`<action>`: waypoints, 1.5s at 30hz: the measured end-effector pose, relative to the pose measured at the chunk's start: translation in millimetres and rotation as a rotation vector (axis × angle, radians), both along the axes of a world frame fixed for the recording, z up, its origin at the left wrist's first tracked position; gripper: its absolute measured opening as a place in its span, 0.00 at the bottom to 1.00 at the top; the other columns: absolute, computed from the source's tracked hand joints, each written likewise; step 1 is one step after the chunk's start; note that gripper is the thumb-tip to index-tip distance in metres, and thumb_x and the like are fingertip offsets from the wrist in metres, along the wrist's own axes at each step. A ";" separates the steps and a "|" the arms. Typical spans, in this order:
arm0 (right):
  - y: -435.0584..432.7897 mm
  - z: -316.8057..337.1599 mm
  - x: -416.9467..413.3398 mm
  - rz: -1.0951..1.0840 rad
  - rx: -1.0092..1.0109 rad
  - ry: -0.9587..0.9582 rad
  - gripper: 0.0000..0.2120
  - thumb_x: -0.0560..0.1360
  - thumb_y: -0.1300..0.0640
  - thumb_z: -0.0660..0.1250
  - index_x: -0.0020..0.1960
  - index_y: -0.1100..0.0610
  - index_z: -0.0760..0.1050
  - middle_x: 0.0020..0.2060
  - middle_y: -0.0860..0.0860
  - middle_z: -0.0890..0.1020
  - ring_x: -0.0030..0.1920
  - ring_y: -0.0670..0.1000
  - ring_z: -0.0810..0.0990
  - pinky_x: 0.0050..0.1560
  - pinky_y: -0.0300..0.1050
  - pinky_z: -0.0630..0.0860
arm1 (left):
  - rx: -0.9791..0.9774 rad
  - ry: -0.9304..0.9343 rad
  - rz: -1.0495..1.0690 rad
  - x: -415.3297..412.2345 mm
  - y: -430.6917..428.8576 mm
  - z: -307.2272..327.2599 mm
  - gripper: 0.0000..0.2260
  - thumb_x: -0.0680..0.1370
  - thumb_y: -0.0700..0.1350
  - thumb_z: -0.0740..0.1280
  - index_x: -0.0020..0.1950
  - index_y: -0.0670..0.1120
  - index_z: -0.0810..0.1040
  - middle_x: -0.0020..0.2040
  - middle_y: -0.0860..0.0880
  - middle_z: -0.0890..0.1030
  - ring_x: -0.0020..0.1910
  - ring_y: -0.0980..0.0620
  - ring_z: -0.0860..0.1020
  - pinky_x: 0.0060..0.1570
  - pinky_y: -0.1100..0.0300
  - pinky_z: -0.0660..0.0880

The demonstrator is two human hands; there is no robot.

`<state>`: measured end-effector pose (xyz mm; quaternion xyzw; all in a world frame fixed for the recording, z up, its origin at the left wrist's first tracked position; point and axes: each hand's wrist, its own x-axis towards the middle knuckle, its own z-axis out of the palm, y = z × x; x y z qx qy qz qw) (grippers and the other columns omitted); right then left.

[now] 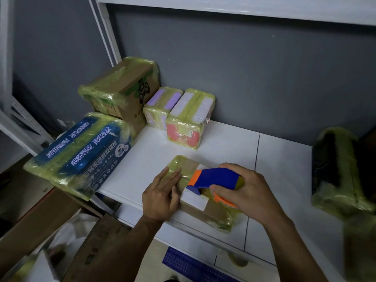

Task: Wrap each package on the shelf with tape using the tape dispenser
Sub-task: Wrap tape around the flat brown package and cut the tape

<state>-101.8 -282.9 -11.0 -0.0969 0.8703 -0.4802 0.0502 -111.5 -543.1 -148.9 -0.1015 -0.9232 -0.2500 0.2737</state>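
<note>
Left hand presses flat, fingers together, on the brown package; right hand curls round the tape dispenser atop it.

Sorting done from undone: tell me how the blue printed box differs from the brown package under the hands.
The blue box is bulky with white print; the brown package is thin, with a white label. The blue box sits tilted at the shelf's left edge; the brown package lies flat. No hand touches the blue box; the left hand presses the brown package, the right hand holds the tape dispenser over it. Both bear yellowish tape.
</note>
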 end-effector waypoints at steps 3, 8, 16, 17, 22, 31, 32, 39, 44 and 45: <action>-6.2 1.1 -3.8 -0.015 0.037 0.006 0.17 0.69 0.41 0.79 0.51 0.26 0.74 0.47 0.33 0.81 0.51 0.39 0.80 0.47 0.46 0.84 | -0.083 -0.007 -0.024 -0.6 -8.5 0.9 0.19 0.82 0.51 0.57 0.66 0.50 0.83 0.67 0.56 0.79 0.73 0.50 0.72 0.54 0.54 0.79; -29.9 -6.2 -2.8 -0.014 0.058 0.017 0.20 0.71 0.38 0.76 0.60 0.39 0.75 0.47 0.39 0.83 0.49 0.42 0.82 0.47 0.47 0.84 | -0.294 -0.026 0.022 -11.8 -38.2 6.6 0.20 0.84 0.51 0.53 0.69 0.54 0.79 0.68 0.58 0.78 0.75 0.52 0.69 0.73 0.39 0.62; -21.1 2.3 -10.5 0.085 0.056 -0.100 0.25 0.77 0.43 0.71 0.71 0.37 0.68 0.56 0.37 0.80 0.55 0.39 0.79 0.51 0.35 0.80 | -0.292 -0.079 -0.095 -5.0 -19.0 14.5 0.23 0.84 0.52 0.51 0.76 0.51 0.72 0.74 0.54 0.73 0.76 0.50 0.68 0.68 0.48 0.61; -22.6 0.6 -9.6 0.085 0.037 -0.093 0.26 0.77 0.43 0.72 0.72 0.38 0.69 0.57 0.37 0.80 0.56 0.38 0.79 0.50 0.33 0.79 | -0.246 -0.083 -0.095 -2.6 -16.9 10.6 0.23 0.83 0.51 0.51 0.76 0.51 0.71 0.75 0.54 0.72 0.77 0.51 0.67 0.68 0.49 0.61; -20.2 -8.2 -5.1 0.054 -0.094 -0.077 0.24 0.75 0.43 0.75 0.67 0.34 0.70 0.56 0.35 0.81 0.59 0.37 0.79 0.52 0.36 0.81 | -0.111 -0.048 -0.014 -4.5 -6.2 4.5 0.22 0.81 0.50 0.54 0.72 0.49 0.76 0.71 0.55 0.77 0.73 0.53 0.71 0.69 0.52 0.61; -16.3 4.3 -1.8 0.073 -0.030 -0.058 0.21 0.73 0.43 0.77 0.63 0.34 0.74 0.53 0.34 0.82 0.57 0.35 0.79 0.51 0.37 0.82 | -0.140 -0.027 -0.028 -9.7 -10.7 2.7 0.22 0.82 0.50 0.54 0.71 0.50 0.78 0.69 0.56 0.78 0.72 0.54 0.73 0.67 0.52 0.65; -14.4 6.0 -0.2 0.072 -0.022 -0.055 0.20 0.73 0.43 0.77 0.60 0.32 0.73 0.53 0.33 0.81 0.57 0.35 0.79 0.50 0.37 0.83 | -0.143 -0.032 -0.028 -10.1 -11.7 1.5 0.21 0.82 0.50 0.54 0.71 0.50 0.78 0.69 0.56 0.78 0.72 0.54 0.73 0.67 0.52 0.65; 10.2 16.3 7.9 0.078 0.060 -0.048 0.19 0.73 0.46 0.78 0.56 0.29 0.73 0.51 0.28 0.80 0.55 0.35 0.80 0.48 0.36 0.83 | -0.119 -0.060 -0.016 -10.9 -11.7 -2.0 0.21 0.82 0.49 0.55 0.70 0.52 0.79 0.70 0.58 0.77 0.74 0.56 0.70 0.70 0.51 0.64; 5.1 5.9 2.4 0.039 0.070 -0.050 0.18 0.73 0.44 0.76 0.58 0.31 0.74 0.50 0.32 0.81 0.54 0.36 0.80 0.49 0.39 0.83 | -0.161 -0.040 -0.056 -11.6 -15.5 -0.6 0.20 0.83 0.50 0.54 0.71 0.52 0.78 0.71 0.58 0.75 0.75 0.56 0.69 0.69 0.50 0.65; 3.5 5.0 0.5 0.035 0.083 -0.048 0.19 0.73 0.43 0.76 0.60 0.33 0.74 0.50 0.33 0.81 0.54 0.37 0.80 0.50 0.39 0.83 | -0.181 -0.041 -0.064 -11.7 -17.5 1.3 0.20 0.83 0.50 0.54 0.71 0.52 0.78 0.72 0.58 0.75 0.75 0.56 0.69 0.68 0.50 0.66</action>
